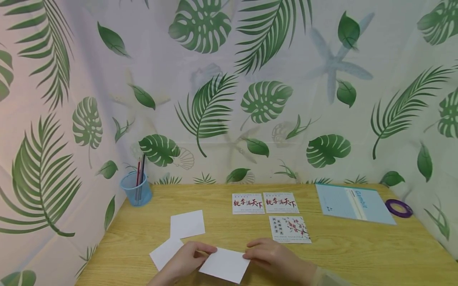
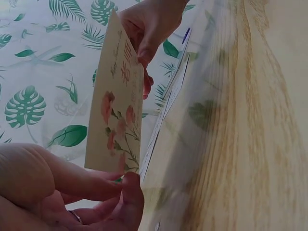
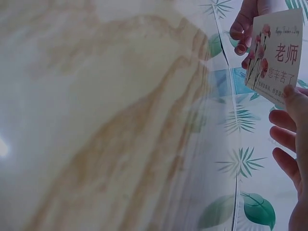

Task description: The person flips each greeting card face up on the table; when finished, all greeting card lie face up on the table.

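Observation:
A greeting card (image 1: 226, 265) is held up over the front of the table, its blank white side showing in the head view. Pink carnations and red Chinese characters cover its other side, seen in the right wrist view on the same card (image 3: 274, 55). My left hand (image 1: 187, 257) pinches its left edge between thumb and fingers. At the right edge, my right hand (image 1: 273, 257) pinches it too. Beside the left hand lie two white cards (image 1: 187, 224). Farther back are two cards with red calligraphy (image 1: 248, 203) and one blossom card (image 1: 290, 229).
At the back left stands a blue pen cup (image 1: 137, 194) holding pencils. A light blue notebook (image 1: 343, 202) lies at the back right, with a purple ring-shaped roll (image 1: 398, 208) by its corner. Leaf-patterned cloth (image 1: 222, 167) encloses the wooden table (image 1: 340, 246) behind and at the sides.

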A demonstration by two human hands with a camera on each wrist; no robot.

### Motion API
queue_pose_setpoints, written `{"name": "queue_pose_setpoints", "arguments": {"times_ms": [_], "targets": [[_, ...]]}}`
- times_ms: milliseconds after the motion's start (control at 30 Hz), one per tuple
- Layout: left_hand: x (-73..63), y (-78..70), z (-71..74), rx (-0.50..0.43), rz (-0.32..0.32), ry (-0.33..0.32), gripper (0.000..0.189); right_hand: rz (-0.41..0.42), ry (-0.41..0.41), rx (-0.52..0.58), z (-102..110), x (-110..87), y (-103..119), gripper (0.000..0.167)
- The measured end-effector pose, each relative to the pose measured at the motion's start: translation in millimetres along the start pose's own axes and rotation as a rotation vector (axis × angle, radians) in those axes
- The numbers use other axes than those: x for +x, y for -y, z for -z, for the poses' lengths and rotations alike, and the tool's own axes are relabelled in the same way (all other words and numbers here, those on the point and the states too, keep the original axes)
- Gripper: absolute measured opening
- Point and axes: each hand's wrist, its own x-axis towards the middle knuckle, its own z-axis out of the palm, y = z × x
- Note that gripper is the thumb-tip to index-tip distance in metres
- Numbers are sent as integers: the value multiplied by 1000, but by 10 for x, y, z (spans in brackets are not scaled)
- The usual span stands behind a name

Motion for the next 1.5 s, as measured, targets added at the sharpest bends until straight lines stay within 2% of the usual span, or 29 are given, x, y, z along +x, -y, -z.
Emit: {"name": "queue_pose_setpoints", "arguments": {"times_ms": [233, 467, 667, 800, 933, 1033, 1100, 1200, 1267, 1500], "targets": [[-1, 23, 9, -43, 18, 6, 27, -37, -23, 17, -7, -32, -27, 20], [-5, 21, -18, -217, 56, 14, 24, -92, -22, 29, -1, -36, -56, 18], [3, -1, -2, -215, 65, -28, 29, -70, -81, 16, -3, -18, -61, 16], [19, -16, -9, -214, 91, -54, 28, -122, -94, 31, -13, -18, -48, 16], [26, -33, -34, -251, 93, -84, 26, -148, -115, 32, -16, -14, -40, 19], [47, -52, -50, -284, 78, -107, 27, -154, -128, 39, -17, -12, -37, 29], [72, -63, -61, -305, 76, -123, 27, -171, -127, 44, -20, -14, -34, 41], [104, -84, -79, -330, 73, -143, 26, -229, -112, 55, -26, -23, -26, 60], [118, -98, -89, -343, 75, -156, 26, -274, -98, 67, -28, -27, -21, 68], [176, -125, -144, -384, 37, -210, 24, -406, -97, 68, -20, -29, -12, 71]]}}
